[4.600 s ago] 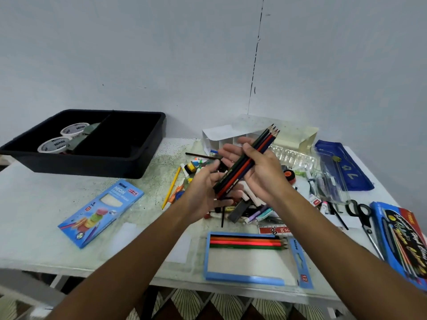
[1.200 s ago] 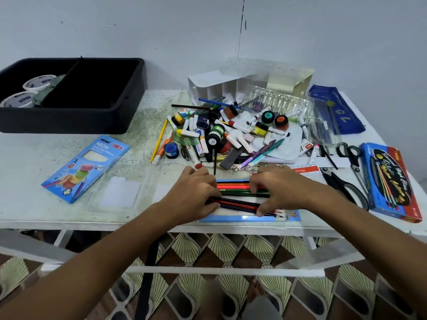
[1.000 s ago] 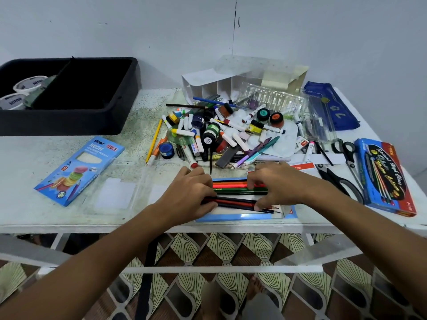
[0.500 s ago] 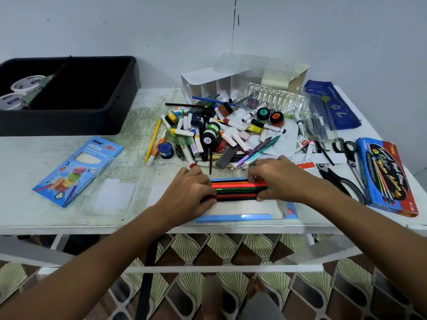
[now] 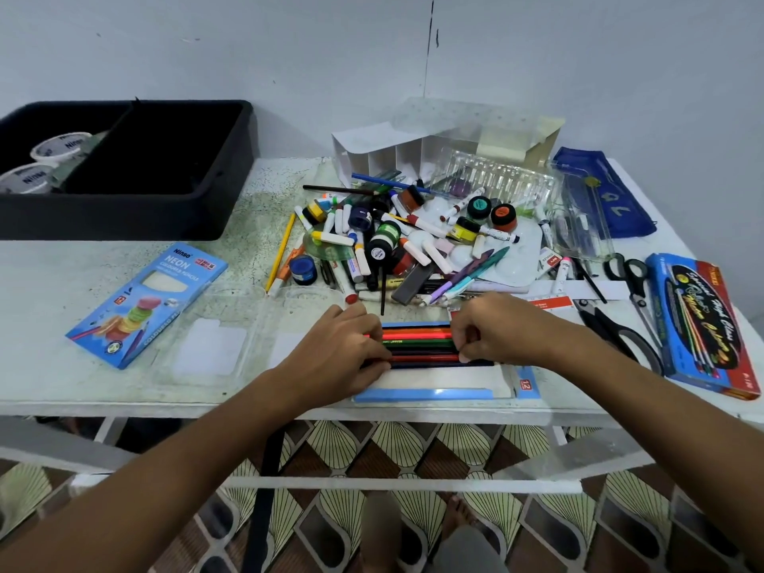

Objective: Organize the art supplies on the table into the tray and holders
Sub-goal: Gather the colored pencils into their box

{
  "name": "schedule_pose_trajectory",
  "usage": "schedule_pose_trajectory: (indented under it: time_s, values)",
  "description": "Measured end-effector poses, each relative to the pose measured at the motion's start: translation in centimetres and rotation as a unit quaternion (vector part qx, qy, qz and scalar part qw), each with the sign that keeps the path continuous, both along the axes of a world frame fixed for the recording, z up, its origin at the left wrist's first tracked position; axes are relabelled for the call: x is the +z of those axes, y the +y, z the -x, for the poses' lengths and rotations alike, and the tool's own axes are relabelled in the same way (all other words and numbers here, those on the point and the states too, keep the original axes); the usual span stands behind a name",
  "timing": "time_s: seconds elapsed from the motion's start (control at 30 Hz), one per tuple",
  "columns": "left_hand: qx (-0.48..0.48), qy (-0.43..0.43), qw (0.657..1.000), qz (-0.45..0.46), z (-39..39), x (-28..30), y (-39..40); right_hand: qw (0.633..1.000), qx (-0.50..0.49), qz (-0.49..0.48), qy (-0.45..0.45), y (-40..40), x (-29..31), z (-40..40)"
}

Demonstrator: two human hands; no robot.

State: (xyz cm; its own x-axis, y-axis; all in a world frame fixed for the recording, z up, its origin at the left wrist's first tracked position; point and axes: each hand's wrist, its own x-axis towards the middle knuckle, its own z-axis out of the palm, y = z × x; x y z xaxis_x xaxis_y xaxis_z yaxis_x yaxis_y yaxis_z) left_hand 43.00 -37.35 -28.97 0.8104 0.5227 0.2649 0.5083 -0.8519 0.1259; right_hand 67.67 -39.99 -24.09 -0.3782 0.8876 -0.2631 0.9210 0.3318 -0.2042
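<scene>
Several coloured pencils [image 5: 417, 345] lie side by side in a shallow blue pencil tray [image 5: 421, 394] at the table's front edge. My left hand [image 5: 347, 349] covers their left ends with curled fingers. My right hand [image 5: 500, 328] grips their right part, its thumb on a red pencil. The lower half of the pencil tray is bare white. A black divided tray [image 5: 165, 217] stands at the back left, two tape rolls [image 5: 45, 159] in its left compartment. A white divided holder [image 5: 384, 155] stands at the back centre.
A heap of markers and paint pots [image 5: 397, 241] lies just behind my hands. Also on the table are a blue Neon pencil box [image 5: 149, 299], a clear plastic lid [image 5: 215, 337], scissors [image 5: 620, 332], a red-and-blue pencil box [image 5: 703, 324] and a blue pouch [image 5: 607, 196].
The bunch of pencils I held up in both hands now lies in the blue tray. In the last second my hands slid it back against the pencils lying there.
</scene>
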Motion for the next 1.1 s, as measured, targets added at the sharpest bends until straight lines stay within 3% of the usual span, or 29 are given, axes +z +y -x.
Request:
schedule_pose_trajectory:
  time_s: [0.67, 0.87, 1.1]
  values:
    - [-0.023, 0.021, 0.999, 0.035, 0.0, 0.2, 1.0, 0.998, -0.008, 0.061, 0.015, 0.7, -0.3, 0.1]
    - [-0.026, 0.034, 0.996, 0.079, 0.2, 1.4, 1.7, 0.995, -0.022, 0.065, 0.075, 2.0, 0.6, -0.2]
    - [0.026, -0.027, 0.994, 0.106, 0.1, 3.9, 5.1, 0.982, -0.053, 0.016, 0.180, 5.2, 2.2, -0.8]
